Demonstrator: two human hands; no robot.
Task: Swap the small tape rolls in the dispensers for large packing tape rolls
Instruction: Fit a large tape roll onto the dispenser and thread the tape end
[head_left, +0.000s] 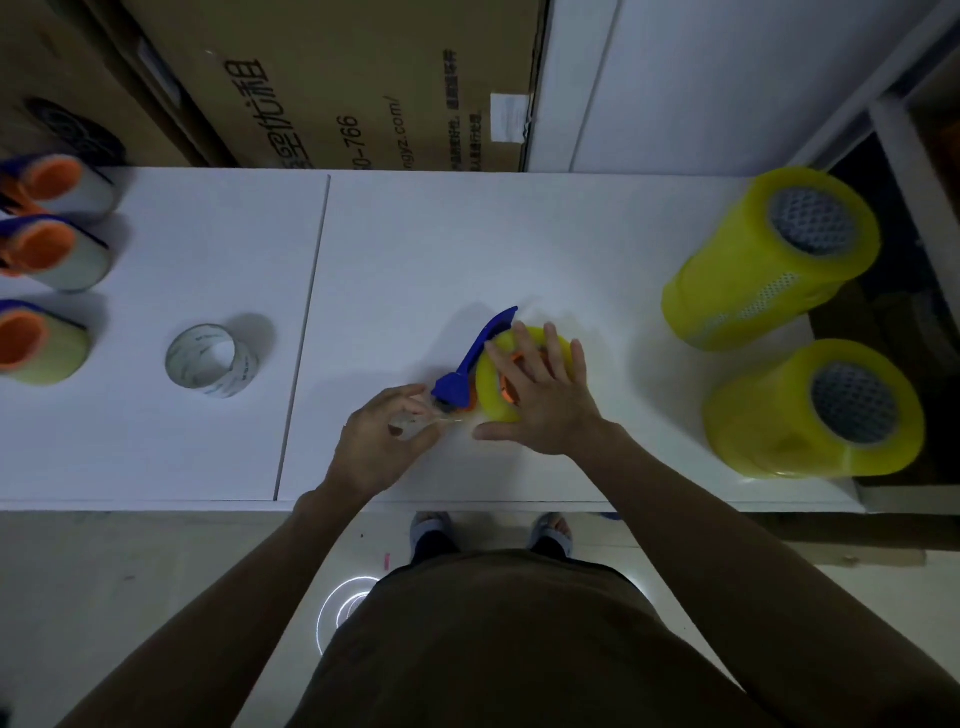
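We are standing in a dim room at a white laminate table (467, 234), with a big brown cardboard carton (311, 78) leaning behind it. Near the front edge, the blue plastic handheld tape dispenser (478, 358) is lying on its side with a wide yellow packing tape roll (493, 384) seated on its orange hub. Our right hand (540, 395) is lying spread over the roll, fingers straight, pressing it down. Our left hand (379, 441) is pinching the clear loose tape end (415, 418) just beside the dispenser's mouth.

We are judging the roll to be fairly heavy and rigid, slick on its outer face, so a flat palm on top or a grip round its rim looks safest. The free tape end is looking thin, limp and sticky, likely to fold onto itself or cling to fingers; holding it by its very tip and keeping it taut seems wise. The dispenser appears light, so it may slide unless pinned.

At the right, two shrink-wrapped stacks of yellow packing tape rolls (769, 260) are lying on their sides, netted cores facing us. At the far left, three loaded blue-and-orange dispensers (52, 249) are sitting in a column, holding pale and yellowish rolls. Between them and us, a small clear tape roll (213, 361) is standing alone on the table.
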